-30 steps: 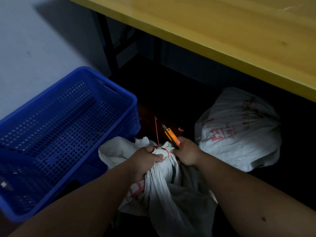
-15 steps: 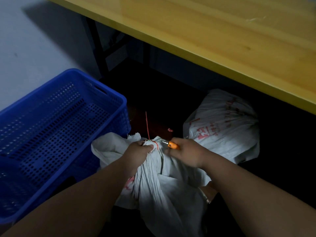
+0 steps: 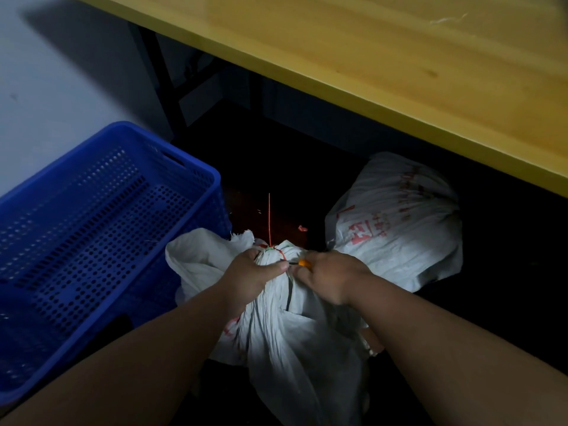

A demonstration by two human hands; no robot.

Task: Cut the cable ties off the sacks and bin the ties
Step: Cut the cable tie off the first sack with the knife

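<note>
White woven cloth of the near sack is bunched at its neck, where the left hand clenches it, probably to keep the red tie taut. Beside that neck, the right hand grips an orange cutter aimed at the tie. A blue basket sits left of the neck, likely the bin.
</note>
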